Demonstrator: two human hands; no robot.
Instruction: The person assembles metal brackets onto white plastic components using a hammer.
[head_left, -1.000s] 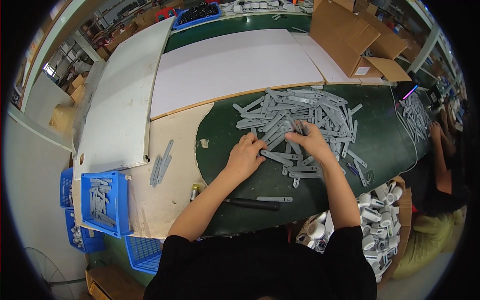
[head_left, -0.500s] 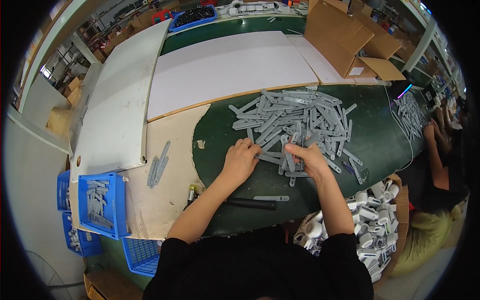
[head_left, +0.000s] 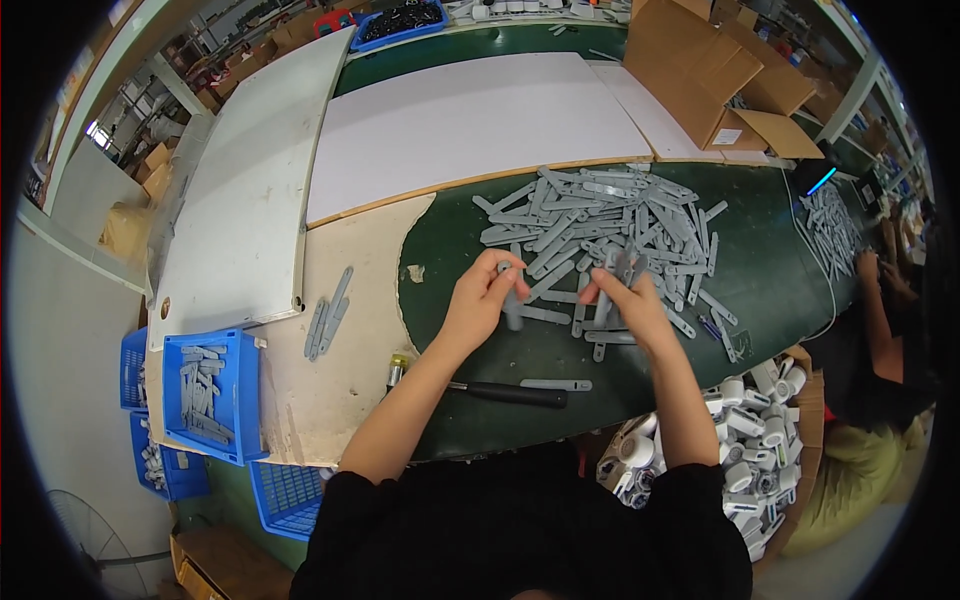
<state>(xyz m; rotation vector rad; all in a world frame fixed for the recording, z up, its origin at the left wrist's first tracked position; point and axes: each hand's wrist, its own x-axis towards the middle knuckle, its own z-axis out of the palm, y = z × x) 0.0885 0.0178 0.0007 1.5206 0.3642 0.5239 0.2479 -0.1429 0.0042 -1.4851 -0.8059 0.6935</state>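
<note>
A loose pile of grey plastic strips (head_left: 590, 215), long and thin with rounded, holed ends, lies on the green tabletop (head_left: 765, 240). At its near left edge my left hand (head_left: 478, 302) is closed in a pinch on one grey plastic strip (head_left: 514, 314), which hangs down and is blurred. To its right, my right hand (head_left: 638, 308) grips several grey plastic strips (head_left: 624, 268) against the near side of the pile. Its fingers partly cover them. A hammer (head_left: 515, 394) with a black handle and a single strip (head_left: 556, 384) lie nearer to me.
On the beige board (head_left: 375, 270) at left rest a few strips (head_left: 328, 318). A blue bin (head_left: 251, 405) there holds more. A carton (head_left: 812, 440) of white parts stands at lower right, an open cardboard box (head_left: 690, 75) at the back. Another person's arm (head_left: 880, 320) works at far right.
My left hand has lifted slightly off the pile's edge and now pinches a strip. My right hand keeps its strips, now tilted differently. The whole view has shifted a little.
</note>
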